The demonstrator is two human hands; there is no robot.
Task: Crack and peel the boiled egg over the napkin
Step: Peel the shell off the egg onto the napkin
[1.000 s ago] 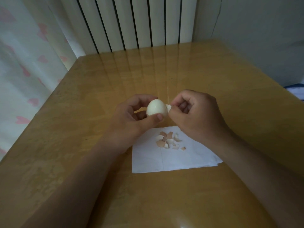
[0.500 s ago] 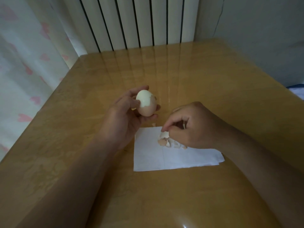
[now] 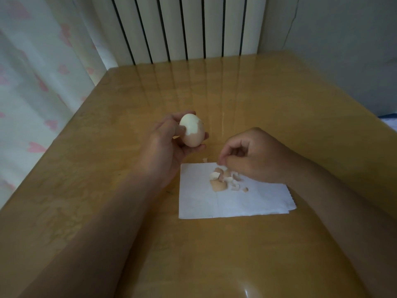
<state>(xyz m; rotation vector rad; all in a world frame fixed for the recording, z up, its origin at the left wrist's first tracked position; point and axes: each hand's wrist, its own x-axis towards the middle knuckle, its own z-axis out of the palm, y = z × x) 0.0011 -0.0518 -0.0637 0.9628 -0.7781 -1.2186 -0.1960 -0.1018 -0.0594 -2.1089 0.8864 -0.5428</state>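
My left hand (image 3: 165,147) holds the boiled egg (image 3: 192,130) upright above the table, left of the napkin. The egg's top is peeled white and its lower half still wears brown shell. A white napkin (image 3: 214,203) lies flat on the table with several shell pieces (image 3: 223,180) piled near its far edge. My right hand (image 3: 253,155) hovers over that pile, thumb and fingertips pinched together just above the shells. I cannot tell whether a fragment is still between them. One small shell chip (image 3: 205,160) lies on the table just beyond the napkin.
The wooden table (image 3: 257,104) is glossy and reflects the white radiator (image 3: 182,29) at its far edge. A curtain with pink hearts (image 3: 32,82) hangs along the left side, a grey wall (image 3: 343,50) on the right.
My right hand pulled a shell piece off the egg, carried it down to the pile on the napkin, and has lifted slightly. My left hand moved the egg up and left.
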